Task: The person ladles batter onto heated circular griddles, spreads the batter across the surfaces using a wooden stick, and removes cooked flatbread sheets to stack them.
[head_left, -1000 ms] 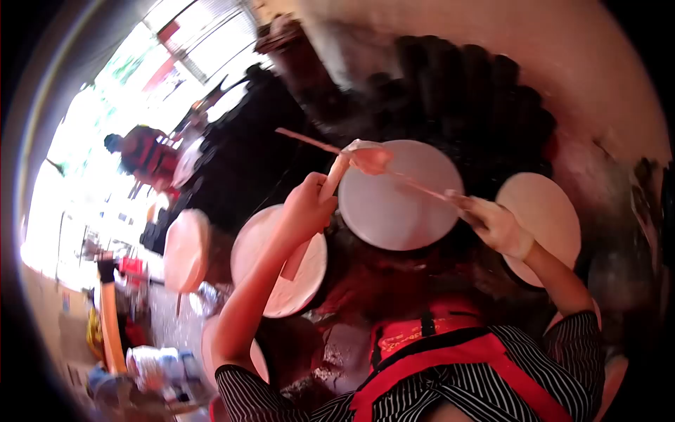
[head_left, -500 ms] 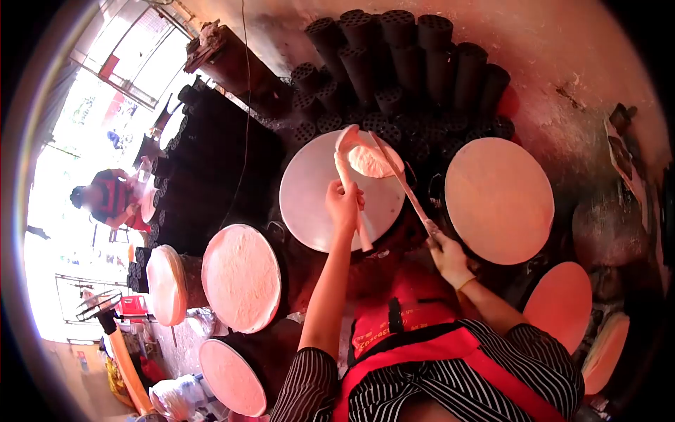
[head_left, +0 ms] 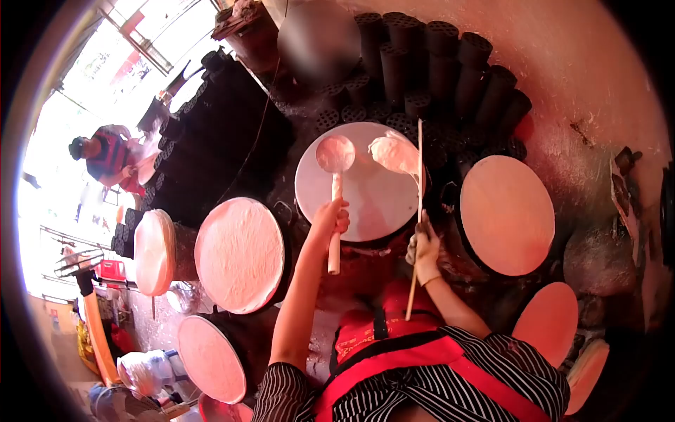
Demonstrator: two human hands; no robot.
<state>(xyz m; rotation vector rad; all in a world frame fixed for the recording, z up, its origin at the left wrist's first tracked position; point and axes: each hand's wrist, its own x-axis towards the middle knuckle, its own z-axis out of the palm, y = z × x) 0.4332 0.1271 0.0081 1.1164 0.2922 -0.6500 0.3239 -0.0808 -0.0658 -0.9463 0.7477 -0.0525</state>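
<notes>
My left hand [head_left: 330, 216] is wrapped round the handle of a ladle [head_left: 335, 153], whose batter-coated bowl is over the left half of a round pale griddle [head_left: 358, 204]. In my right hand [head_left: 424, 252] is a long thin wooden stick [head_left: 420, 165], pointing away from me across the griddle's right side. A thick lump of white batter [head_left: 394, 152] lies at the griddle's far right, against or just beside the stick; whether it clings to it I cannot tell.
Round griddles with pale sheets stand on both sides, such as a left one [head_left: 239, 254] and a right one [head_left: 508, 214]. Stacked black honeycomb coal briquettes [head_left: 443, 60] line the back. A person [head_left: 109, 158] is at the far left, near a thin hanging wire [head_left: 254, 144].
The ladle has come away from the batter, leftward and nearer me, its bowl now facing up. The stick has swung from slanting left to nearly straight ahead. The camera view has shifted.
</notes>
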